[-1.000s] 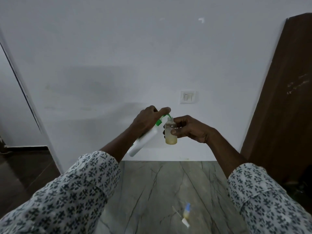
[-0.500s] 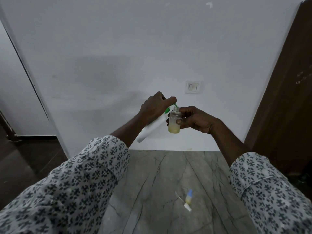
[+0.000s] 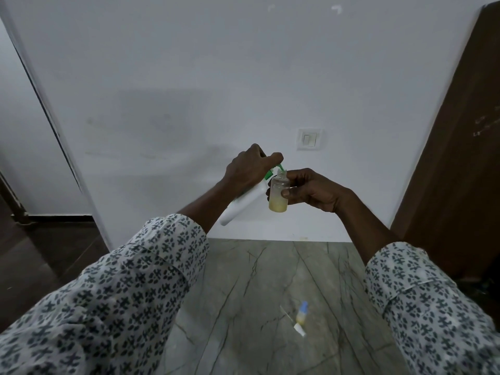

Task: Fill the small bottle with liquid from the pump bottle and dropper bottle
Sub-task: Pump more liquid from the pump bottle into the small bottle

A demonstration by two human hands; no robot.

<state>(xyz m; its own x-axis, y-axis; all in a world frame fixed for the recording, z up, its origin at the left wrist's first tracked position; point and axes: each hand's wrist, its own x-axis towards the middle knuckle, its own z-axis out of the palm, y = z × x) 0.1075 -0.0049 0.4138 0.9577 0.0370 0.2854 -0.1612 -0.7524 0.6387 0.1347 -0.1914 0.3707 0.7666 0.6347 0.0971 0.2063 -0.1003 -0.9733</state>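
Note:
My right hand holds the small clear bottle upright in the air; pale yellow liquid fills roughly its lower third. My left hand grips the white pump bottle, tilted with its base down-left, a finger on the green pump head. The green spout sits at the small bottle's open mouth. The dropper bottle, yellowish with a blue cap, lies on the marble surface below.
A small white piece and a thin stick lie beside the dropper bottle. A white wall with a switch plate is straight ahead. A brown door stands at the right, a doorway at the left.
Both hands with their bottles have kept the same hold, spout at the small bottle's mouth. The view has shifted slightly, so they sit a little higher in frame than a second ago.

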